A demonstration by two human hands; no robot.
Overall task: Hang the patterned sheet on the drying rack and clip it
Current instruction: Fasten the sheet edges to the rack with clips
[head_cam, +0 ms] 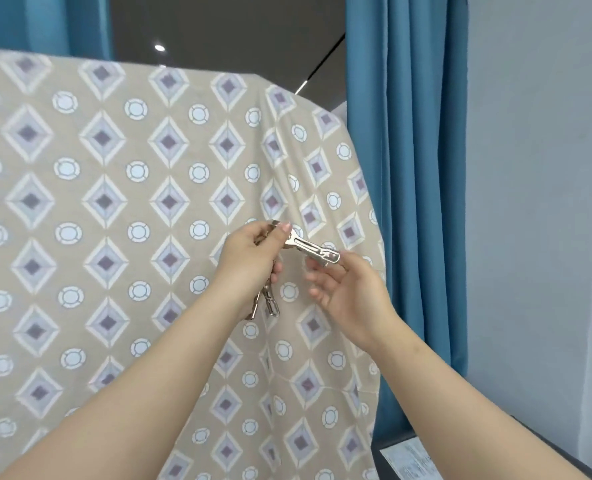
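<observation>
The soft beige patterned sheet [114,202], printed with diamonds and rings, hangs draped; its support is hidden. The left hand [253,258] grips shiny metal clips [268,303]. The right hand [350,296] pinches the end of one flat clip [313,249]. To the right are a pleated blue curtain [409,168] and a smooth grey wall [537,168].

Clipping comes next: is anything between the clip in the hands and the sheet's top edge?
Nothing visible. The left hand and right hand pinch the metal clip in front of the draped patterned sheet, with a clear path up to its top edge.
</observation>
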